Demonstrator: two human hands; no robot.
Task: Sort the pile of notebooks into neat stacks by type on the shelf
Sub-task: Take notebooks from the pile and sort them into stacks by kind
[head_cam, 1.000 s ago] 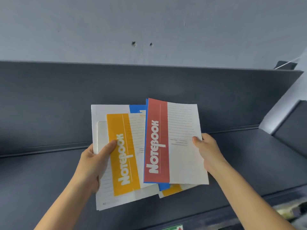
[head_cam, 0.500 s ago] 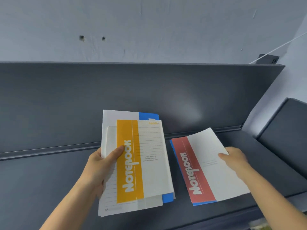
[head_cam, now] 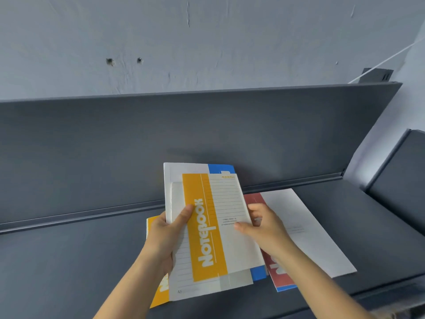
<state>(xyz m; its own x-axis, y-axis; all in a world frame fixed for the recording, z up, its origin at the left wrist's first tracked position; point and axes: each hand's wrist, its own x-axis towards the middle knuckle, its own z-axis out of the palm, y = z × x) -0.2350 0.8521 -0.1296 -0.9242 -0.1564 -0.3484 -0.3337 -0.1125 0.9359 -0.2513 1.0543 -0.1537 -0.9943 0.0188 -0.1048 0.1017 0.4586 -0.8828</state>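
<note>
so the left grip [head_cam: 165, 236] clasps the stack [head_cam: 197, 287], the right grip [head_cam: 266, 231] pinching the yellow notebook [head_cam: 207, 226] on top.

We seem to be in a stationery shop or stockroom: a dark grey metal shelf [head_cam: 69, 261] with a tall back panel [head_cam: 138, 146] lines a bare, scuffed wall [head_cam: 207, 38], and the yellow notebook [head_cam: 202, 226] and red notebook [head_cam: 310, 231] share one printed title.

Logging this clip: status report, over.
Left hand grips pile. Right hand pinches top yellow notebook. Red notebook flat on shelf. Nothing in the way.
</note>
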